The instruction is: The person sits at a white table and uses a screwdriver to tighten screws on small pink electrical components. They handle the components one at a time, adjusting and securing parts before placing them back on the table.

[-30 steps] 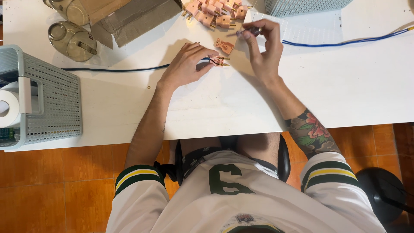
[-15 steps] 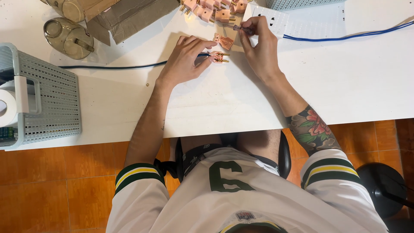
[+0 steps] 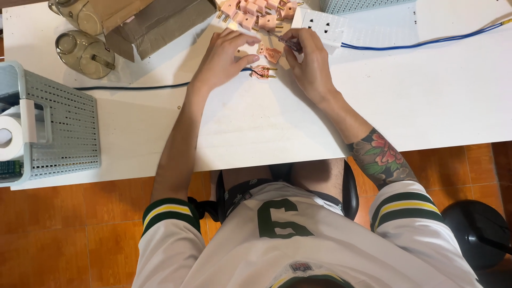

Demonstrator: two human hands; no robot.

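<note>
Left hand: the left hand (image 3: pixel 224 58) lies palm down at the upper middle of the frame, fingers curled over a dark cable (image 3: pixel 133 86) where it meets a small pink plug (image 3: pixel 262 72); whether the fingers truly pinch the cable I cannot tell.
Right hand: the right hand (image 3: pixel 312 61) sits just right of the plug, fingertips closed around a thin dark tool (image 3: pixel 282 41), seemingly a small screwdriver, its tip angled toward the pile.
Plug: it lies on the white table (image 3: pixel 426 96) between the two hands, brass pins pointing right.
Handling, as a judgement: the plug looks light, hard and stiff, small enough to skid on the smooth top; best held by the pink body's flat sides, not the pins.
Pile: more pink plugs (image 3: pixel 256 13) lie at the top centre, just beyond the fingers.
Power strip: a white socket strip (image 3: pixel 325 25) with a blue cord (image 3: pixel 421 42) runs off to the upper right.
Left side: a grey basket (image 3: pixel 64 128) sits at the left edge.
</note>
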